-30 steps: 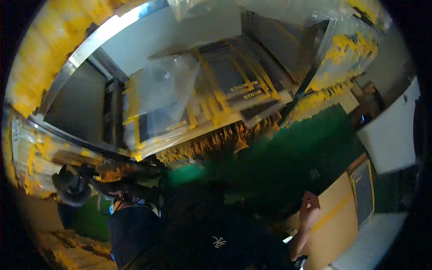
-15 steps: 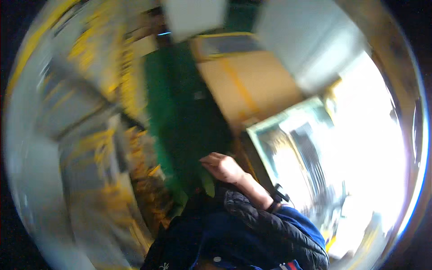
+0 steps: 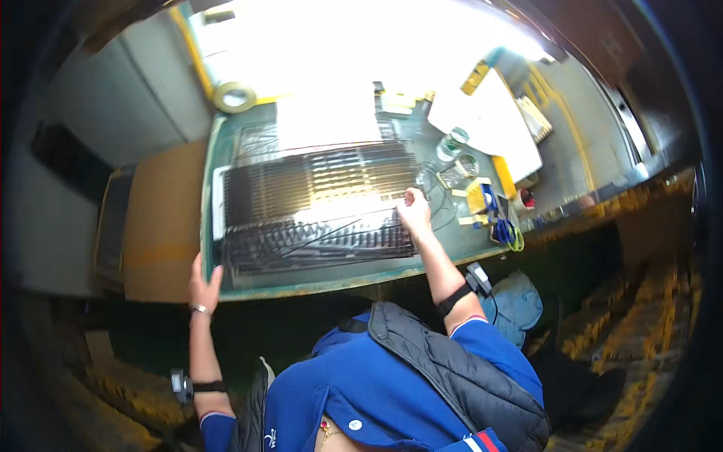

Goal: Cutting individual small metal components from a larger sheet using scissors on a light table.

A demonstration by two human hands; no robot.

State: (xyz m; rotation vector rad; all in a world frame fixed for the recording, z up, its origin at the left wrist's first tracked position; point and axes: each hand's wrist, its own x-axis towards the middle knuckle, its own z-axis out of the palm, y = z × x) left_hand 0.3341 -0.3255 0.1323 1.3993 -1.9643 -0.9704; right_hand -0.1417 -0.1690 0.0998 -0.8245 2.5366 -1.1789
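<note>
A wide stack of dark, glossy slatted strips (image 3: 316, 203) lies on the green-topped table (image 3: 339, 285), light glaring off its middle. Its exact kind is unclear. At the right end of the stack is my right hand (image 3: 413, 215), its fingers curled in and touching the edge; what they pinch, if anything, is too small to make out. My left hand (image 3: 205, 285) is at the table's front left corner, thumb and fingers apart, with nothing in it. Thin dark strands lie loosely across the near part of the stack.
A roll of tape (image 3: 235, 97) sits at the back left corner. To the right are a clear glass (image 3: 453, 143), a yellow-and-blue tape dispenser (image 3: 482, 197) and green-handled scissors (image 3: 514, 236). A large cardboard box (image 3: 162, 222) stands left of the table. Bright light washes out the back.
My view has swung from the green floor and boxes round to face the table. The right hand has come to the strips, and my left hand has come into sight.
</note>
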